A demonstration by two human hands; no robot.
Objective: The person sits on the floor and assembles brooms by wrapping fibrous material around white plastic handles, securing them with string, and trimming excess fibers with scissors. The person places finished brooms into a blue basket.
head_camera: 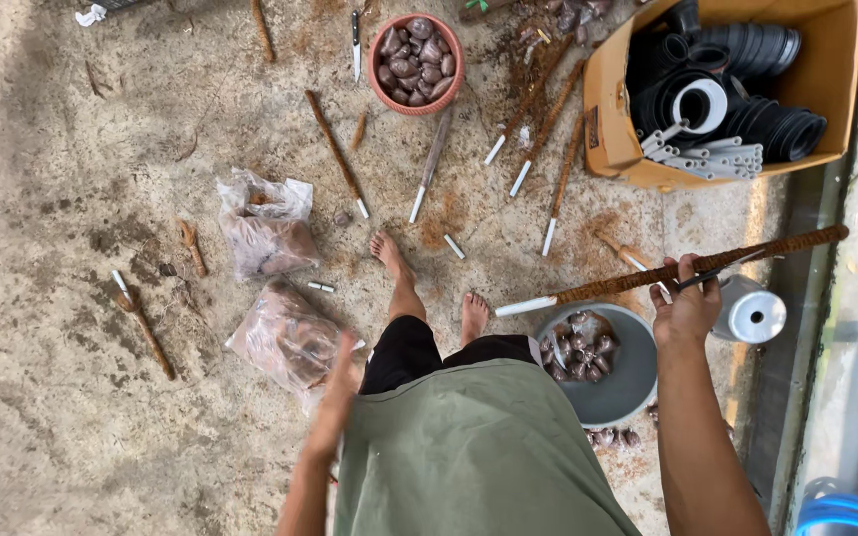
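Head view: right hand (685,308) fingers grip fibre-wrapped pole (687,266).

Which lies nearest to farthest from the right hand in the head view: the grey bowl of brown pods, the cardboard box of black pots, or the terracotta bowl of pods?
From the right hand, which holds a long fibre-wrapped stick:
1. Grey bowl of brown pods, just below-left.
2. Cardboard box of black pots, up ahead.
3. Terracotta bowl of pods, far upper left.

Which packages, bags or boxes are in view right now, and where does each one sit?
Cardboard box: top right, open, brown, holding black plastic pots and white tubes.
Upper plastic bag: left of the bare feet, clear, crumpled, brownish contents.
Lower plastic bag: beside the blurred left hand, clear, brownish contents.
No signs or screens.
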